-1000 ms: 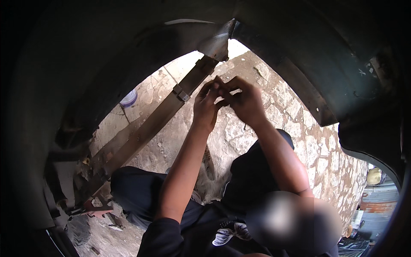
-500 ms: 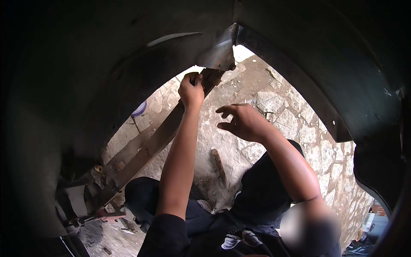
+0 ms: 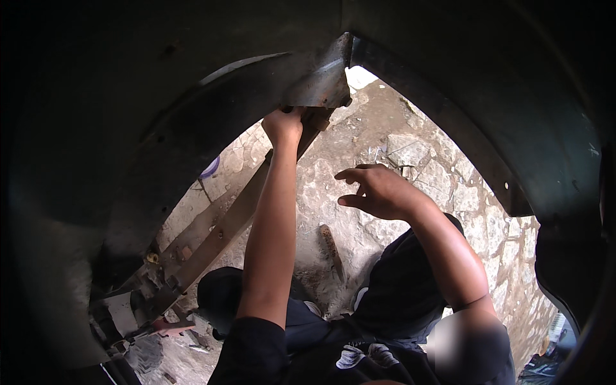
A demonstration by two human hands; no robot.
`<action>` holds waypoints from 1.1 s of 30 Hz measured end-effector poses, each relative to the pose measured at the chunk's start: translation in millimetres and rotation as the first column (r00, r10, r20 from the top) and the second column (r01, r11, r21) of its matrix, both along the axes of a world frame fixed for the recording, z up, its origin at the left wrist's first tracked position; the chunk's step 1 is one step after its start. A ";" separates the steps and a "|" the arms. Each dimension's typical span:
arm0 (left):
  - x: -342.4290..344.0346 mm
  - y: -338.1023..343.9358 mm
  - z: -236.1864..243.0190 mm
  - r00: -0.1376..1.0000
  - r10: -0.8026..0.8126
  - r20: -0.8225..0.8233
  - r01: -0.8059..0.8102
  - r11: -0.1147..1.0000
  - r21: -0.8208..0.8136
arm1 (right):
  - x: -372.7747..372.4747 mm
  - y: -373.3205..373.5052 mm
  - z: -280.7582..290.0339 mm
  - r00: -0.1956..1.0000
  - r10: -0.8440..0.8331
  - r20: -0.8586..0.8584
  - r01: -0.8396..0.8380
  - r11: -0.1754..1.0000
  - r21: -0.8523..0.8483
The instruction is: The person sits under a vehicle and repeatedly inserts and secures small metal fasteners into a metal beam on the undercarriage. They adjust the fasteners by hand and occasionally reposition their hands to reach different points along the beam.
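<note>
My left hand [image 3: 283,126] reaches up beside the far end of a long brown metal bar that looks like a leaf spring [image 3: 221,234]. Its fingers look curled, and their tips are hidden behind the lower edge of a dark, rust-specked metal bracket [image 3: 324,88]. What they grip, if anything, does not show. My right hand [image 3: 378,190] hovers over the ground, to the right of the bar. Its thumb and fingers are spread, with nothing between them.
Dark curved metal panels [image 3: 545,135] arch around and above me. Stone paving [image 3: 410,151] lies below, with a rusty elongated piece [image 3: 332,251] between my legs. Metal fittings [image 3: 122,314] sit at the bar's near end, lower left. A purple round object [image 3: 209,167] lies beyond the left panel.
My left hand has moved slightly up and left, so its fingers now go behind the bracket edge. My right hand has drifted a little right and down, still spread.
</note>
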State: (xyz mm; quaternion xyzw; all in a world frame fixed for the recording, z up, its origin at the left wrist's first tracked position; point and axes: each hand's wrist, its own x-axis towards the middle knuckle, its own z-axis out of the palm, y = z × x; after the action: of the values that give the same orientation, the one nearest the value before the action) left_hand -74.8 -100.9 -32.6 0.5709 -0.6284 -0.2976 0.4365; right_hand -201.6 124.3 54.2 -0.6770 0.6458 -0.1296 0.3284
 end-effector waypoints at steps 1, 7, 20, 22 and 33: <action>-3.1 4.3 5.0 1.000 0.000 0.009 -0.001 0.998 0.059 | -0.7 3.0 -1.0 1.000 0.014 -0.003 -0.014 1.000 -0.002; -5.4 25.8 8.4 1.000 0.013 -0.024 -0.011 0.999 0.049 | -18.4 35.6 -5.9 0.999 -0.023 -0.040 0.022 1.000 -0.020; -9.8 22.5 9.8 0.930 0.088 -0.356 0.047 0.934 0.353 | -15.5 53.8 6.4 0.997 -0.061 -0.037 0.060 0.998 -0.028; -4.4 8.0 2.7 0.947 0.085 -0.310 -0.015 0.975 0.222 | -13.0 46.4 5.7 0.998 -0.041 -0.046 0.039 0.999 -0.036; -11.9 -6.5 -20.1 0.971 0.035 -0.238 -0.008 0.994 0.112 | -9.2 44.9 -5.4 0.998 0.025 -0.057 -0.027 0.999 -0.041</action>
State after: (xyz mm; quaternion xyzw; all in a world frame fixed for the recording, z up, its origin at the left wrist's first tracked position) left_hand -86.7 -107.5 -52.7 0.5608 -0.5475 -0.3940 0.4802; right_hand -210.8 169.2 48.8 -0.6954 0.6430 -0.1197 0.2977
